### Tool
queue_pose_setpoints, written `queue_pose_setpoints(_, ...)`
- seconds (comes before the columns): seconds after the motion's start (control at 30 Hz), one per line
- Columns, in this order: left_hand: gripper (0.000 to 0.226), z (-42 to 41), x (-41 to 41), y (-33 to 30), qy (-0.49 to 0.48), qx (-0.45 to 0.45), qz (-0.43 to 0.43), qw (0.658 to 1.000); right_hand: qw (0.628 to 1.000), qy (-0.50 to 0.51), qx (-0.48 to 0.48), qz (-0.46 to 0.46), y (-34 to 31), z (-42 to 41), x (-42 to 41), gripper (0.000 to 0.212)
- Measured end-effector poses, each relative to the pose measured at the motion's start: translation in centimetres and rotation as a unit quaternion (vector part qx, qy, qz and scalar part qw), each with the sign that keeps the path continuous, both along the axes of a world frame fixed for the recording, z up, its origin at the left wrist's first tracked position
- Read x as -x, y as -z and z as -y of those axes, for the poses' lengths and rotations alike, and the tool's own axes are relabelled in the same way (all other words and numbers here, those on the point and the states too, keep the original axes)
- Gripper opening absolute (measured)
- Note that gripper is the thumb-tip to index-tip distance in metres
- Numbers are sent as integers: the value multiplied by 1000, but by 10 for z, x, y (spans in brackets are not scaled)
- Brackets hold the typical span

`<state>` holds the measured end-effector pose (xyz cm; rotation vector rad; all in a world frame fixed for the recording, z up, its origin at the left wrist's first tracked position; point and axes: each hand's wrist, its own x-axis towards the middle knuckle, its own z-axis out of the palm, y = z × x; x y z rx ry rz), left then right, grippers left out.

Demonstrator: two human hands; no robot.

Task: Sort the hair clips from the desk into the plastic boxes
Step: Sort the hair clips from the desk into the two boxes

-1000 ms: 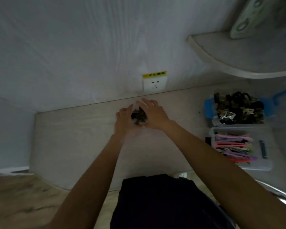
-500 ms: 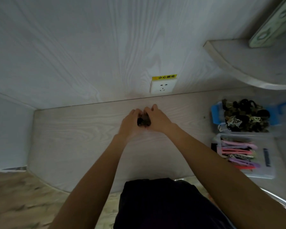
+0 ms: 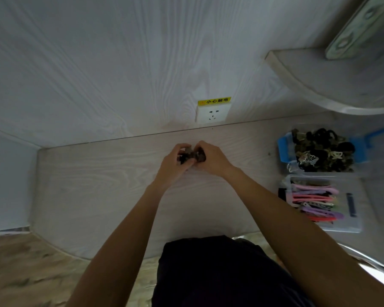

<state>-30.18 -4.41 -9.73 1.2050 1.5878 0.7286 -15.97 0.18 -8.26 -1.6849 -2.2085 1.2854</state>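
Hair clips (image 3: 190,156), tiny, light and slippery, so I'm bunching them in both grips, left (image 3: 175,161) and right (image 3: 211,159), cupping underneath.

Yellow warning label (image 3: 214,101) reading 小心触电 in red characters, stuck on the wall directly at 12 o'clock of the white wall socket (image 3: 212,115), label touching the socket's top edge, no other text legible

I saw both arms stretched forward, the left hand (image 3: 173,162) and right hand (image 3: 211,157) meeting, fingers curled, apparently gripping small dark clips (image 3: 190,156) between them.
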Motion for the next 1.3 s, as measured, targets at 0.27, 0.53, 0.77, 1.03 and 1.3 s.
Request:
queue_pose_setpoints(0.27, 37, -2, -32, -41, -37, -66, 96, 992, 977, 160, -7, -139, -57, 34, -76, 35)
queue_pose_setpoints(0.53, 36, -41, -158, -86, 146, -135, 27, 980, 938, 324, -121, 9, -96, 38, -233, 38)
queue_pose_setpoints(0.77, 44, -81, -253, -79, 242, -131, -141, 951, 937, 319, -123, 67, -86, -1, -297, 46)
queue_pose_setpoints(1.03, 53, -68, -262, -67, 260, -194, -183, 928, 965, 229, -125, 38, -76, -7, -328, 53)
queue_pose_setpoints(1.3, 34, -56, -252, -57, 283, -287, -290, 868, 950, 198, -210, 116, -61, 5, -321, 35)
